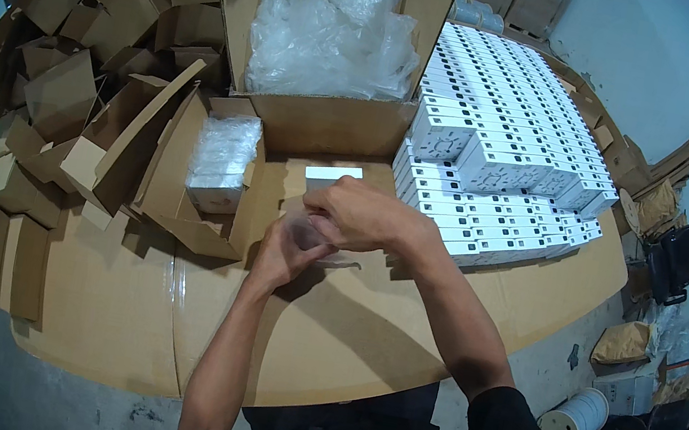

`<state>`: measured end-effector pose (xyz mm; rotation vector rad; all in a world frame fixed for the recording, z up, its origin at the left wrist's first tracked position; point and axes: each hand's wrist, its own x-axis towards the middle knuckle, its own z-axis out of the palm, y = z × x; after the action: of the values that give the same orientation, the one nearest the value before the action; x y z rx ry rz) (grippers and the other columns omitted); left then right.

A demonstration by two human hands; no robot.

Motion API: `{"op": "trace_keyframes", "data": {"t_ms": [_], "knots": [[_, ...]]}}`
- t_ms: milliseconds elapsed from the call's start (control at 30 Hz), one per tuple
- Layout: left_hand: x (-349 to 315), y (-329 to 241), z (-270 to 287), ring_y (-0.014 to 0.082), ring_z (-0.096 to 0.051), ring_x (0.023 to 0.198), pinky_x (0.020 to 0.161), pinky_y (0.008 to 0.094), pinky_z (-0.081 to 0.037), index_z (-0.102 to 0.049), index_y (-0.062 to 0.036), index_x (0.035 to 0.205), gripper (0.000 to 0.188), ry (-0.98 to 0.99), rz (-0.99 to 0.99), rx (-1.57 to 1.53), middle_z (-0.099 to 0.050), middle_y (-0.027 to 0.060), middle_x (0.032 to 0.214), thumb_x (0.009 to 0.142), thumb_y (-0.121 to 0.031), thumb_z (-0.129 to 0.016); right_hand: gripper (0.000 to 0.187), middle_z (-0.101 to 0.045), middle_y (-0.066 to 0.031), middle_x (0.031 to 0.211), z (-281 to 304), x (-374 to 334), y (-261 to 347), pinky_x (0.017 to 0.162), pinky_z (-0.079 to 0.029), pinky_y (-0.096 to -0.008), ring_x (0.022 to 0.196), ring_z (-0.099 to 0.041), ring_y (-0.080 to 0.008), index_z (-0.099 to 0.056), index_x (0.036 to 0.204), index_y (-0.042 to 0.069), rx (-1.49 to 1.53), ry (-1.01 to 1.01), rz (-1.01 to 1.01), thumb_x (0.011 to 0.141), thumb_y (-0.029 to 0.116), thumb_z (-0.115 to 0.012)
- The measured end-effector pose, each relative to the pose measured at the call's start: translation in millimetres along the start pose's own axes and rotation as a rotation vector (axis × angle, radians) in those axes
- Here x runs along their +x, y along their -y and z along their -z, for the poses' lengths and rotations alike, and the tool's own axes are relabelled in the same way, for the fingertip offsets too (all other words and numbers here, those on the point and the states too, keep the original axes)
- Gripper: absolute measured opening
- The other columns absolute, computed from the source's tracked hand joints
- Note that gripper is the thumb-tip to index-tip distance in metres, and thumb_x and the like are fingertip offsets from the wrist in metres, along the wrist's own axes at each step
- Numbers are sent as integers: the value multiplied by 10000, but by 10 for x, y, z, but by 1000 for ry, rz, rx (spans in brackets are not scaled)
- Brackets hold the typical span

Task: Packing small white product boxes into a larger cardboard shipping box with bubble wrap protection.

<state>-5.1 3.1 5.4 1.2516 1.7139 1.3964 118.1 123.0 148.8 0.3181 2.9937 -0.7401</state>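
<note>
- Centre — your left hand [279, 251] and right hand [367, 217] pinch a clear bag [303, 231]; a white box [333, 174] sits just beyond.
- Apparently done: bagged boxes [223, 160] in the open carton [200, 236], left of centre.
- Seemingly remaining — unbagged stacks [498, 170], upper right.

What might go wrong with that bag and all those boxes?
The clear bag between the left hand and right hand might tear if pulled hard. The right forearm is near the white stack, so a bump could shift it. The jumbled cardboard pile might slide.
</note>
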Motion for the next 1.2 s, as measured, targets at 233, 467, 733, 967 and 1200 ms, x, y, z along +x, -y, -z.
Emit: {"op": "trace_keyframes", "data": {"t_ms": [233,467,733,967,1200], "knots": [[-32,-25,41,203,-691,819,751,356,-560,-680,4,1017,430,74,145,158,-736,103,916,710,-194,-907,179,-657,-229,812,93,10,27,749,-484,-523,815,-640,-447,-600,977,6,-24,45,31,948,171,-537],[-29,-76,40,196,-682,804,747,355,-558,-677,5,1025,452,53,8,70,-730,100,914,688,-165,-924,196,-661,-233,844,97,-71,50,750,-497,-496,821,-642,-429,-601,996,16,56,-34,33,981,192,-516],[1,26,82,172,-682,914,834,322,-562,-554,-2,1259,656,83,143,-240,-712,92,1019,706,-60,-903,255,-677,-100,1229,-580,-35,-561,978,-481,-310,1109,-635,-182,-608,1228,2,707,-993,58,1043,81,-451],[-13,-19,188,166,-677,936,855,314,-564,-509,0,1317,759,135,166,-171,-695,95,1040,675,-33,-913,363,-586,-113,1383,-954,50,-855,1114,-396,-330,1314,-524,-202,-546,1355,17,848,-1013,18,1025,15,-394],[-9,9,208,169,-667,941,837,336,-570,-512,-33,1317,778,155,134,-210,-669,83,1072,657,-35,-925,375,-604,-100,1357,-1040,25,-927,1065,-452,-315,1251,-572,-173,-595,1302,-2,1099,-789,-29,982,-75,-414]]}}
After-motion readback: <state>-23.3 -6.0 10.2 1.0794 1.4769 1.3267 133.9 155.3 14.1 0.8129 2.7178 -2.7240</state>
